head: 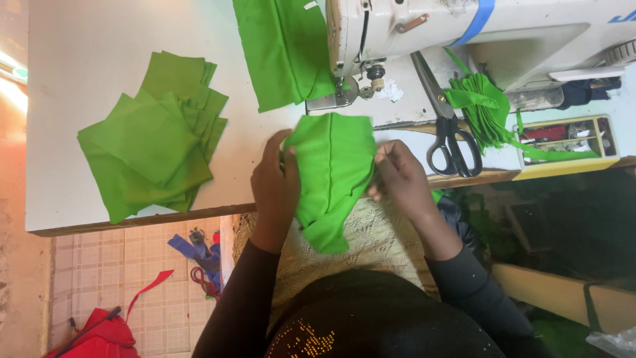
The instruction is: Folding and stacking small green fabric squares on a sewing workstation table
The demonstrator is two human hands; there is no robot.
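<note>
My left hand (277,178) and right hand (397,176) pinch the green fabric piece (333,174) at the table edge (142,219); its lower end hangs over my lap, fingertips hidden behind cloth. Beyond lie black scissors (450,129), a stack of green squares (156,142), then the sewing machine (464,30), cut off above.

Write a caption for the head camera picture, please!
Both hands, left hand and right hand, hold green fabric beside a sewing machine.

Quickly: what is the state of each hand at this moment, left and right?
Left hand: closed, pinching the left edge of the green fabric piece.
Right hand: closed, pinching the right edge of the same piece.
</note>
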